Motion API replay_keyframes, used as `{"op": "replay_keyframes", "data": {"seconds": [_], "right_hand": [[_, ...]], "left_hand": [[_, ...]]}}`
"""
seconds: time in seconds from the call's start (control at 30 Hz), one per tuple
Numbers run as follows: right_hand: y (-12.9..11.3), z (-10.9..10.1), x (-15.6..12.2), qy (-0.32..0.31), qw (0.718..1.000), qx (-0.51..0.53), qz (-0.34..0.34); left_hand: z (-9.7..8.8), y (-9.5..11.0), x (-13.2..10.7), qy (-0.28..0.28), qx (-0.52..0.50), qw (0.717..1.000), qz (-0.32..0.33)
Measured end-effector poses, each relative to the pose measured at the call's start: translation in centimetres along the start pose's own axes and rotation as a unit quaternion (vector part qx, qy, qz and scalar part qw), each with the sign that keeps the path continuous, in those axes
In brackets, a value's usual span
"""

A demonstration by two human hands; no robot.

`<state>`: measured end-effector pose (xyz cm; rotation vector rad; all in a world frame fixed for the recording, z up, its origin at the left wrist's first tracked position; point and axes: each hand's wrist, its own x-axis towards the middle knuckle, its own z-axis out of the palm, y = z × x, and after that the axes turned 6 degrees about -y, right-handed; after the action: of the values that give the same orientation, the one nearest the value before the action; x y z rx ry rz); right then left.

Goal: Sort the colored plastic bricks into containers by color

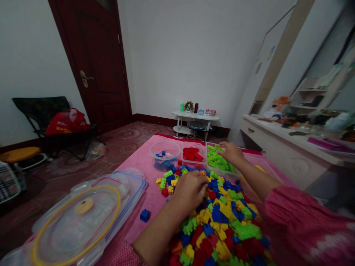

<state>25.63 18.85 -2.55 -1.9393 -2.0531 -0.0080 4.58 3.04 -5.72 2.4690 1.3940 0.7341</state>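
"Where are the mixed blocks (219, 214) piled?"
"Under and beside the left hand (191, 186), its fingers curled."
"And the right hand (231, 152)?"
"Held at the green blocks (216, 161), partly open. What's gripped can't be told."

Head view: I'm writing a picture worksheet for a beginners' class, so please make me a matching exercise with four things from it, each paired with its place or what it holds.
Column one
1. Left hand
2. Right hand
3. Round tub
4. Yellow-ringed lid

Column two
A. Holds blue bricks
B. Lies with other clear lids
C. At the container of green bricks
D. Over the mixed-colour heap

Right pairs: 1-D, 2-C, 3-A, 4-B
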Motion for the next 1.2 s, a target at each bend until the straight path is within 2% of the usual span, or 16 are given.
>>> {"op": "replay_keyframes", "data": {"seconds": [0.13, 0.2, 0.27, 0.37, 0.43, 0.57, 0.63, 0.7, 0.83, 1.0, 1.2], "right_hand": [[-1.9, -1.1, -4.6, -0.027, 0.997, 0.047, -0.063], [-2.9, -1.9, -7.9, -0.060, 0.990, 0.080, -0.100], [-3.8, -3.0, -11.2, -0.116, 0.974, 0.137, -0.139], [-4.8, -4.5, -15.2, -0.166, 0.968, 0.130, -0.139], [-4.9, -5.2, -16.8, -0.183, 0.970, 0.093, -0.131], [-3.6, -5.8, -17.6, -0.194, 0.975, -0.002, -0.105], [-2.4, -6.1, -17.7, -0.219, 0.971, -0.046, -0.089], [-1.1, -6.4, -17.8, -0.253, 0.961, -0.073, -0.083], [0.5, -6.2, -18.4, -0.292, 0.948, -0.091, -0.089], [0.4, -4.6, -18.7, -0.264, 0.953, -0.095, -0.113], [-0.1, -4.6, -18.7, -0.275, 0.948, -0.105, -0.120]], "left_hand": [[-1.9, -1.9, 0.0, 0.061, 0.083, 0.981, -0.164], [-2.8, -3.3, -0.1, 0.045, 0.126, 0.962, -0.238], [-3.6, -4.7, -0.4, 0.003, 0.140, 0.946, -0.293], [-4.4, -6.3, -0.7, -0.025, 0.147, 0.930, -0.336], [-4.5, -6.8, -0.9, -0.036, 0.150, 0.925, -0.348], [-3.9, -7.1, -0.9, -0.066, 0.146, 0.924, -0.347], [-3.9, -7.0, -1.0, -0.079, 0.140, 0.927, -0.339], [-4.2, -6.7, -1.0, -0.082, 0.149, 0.925, -0.339], [-5.8, -6.2, -1.1, -0.110, 0.186, 0.905, -0.367], [-6.2, -5.9, -1.1, -0.175, 0.186, 0.898, -0.357], [-5.3, -5.6, -1.2, -0.162, 0.193, 0.906, -0.340]]}}
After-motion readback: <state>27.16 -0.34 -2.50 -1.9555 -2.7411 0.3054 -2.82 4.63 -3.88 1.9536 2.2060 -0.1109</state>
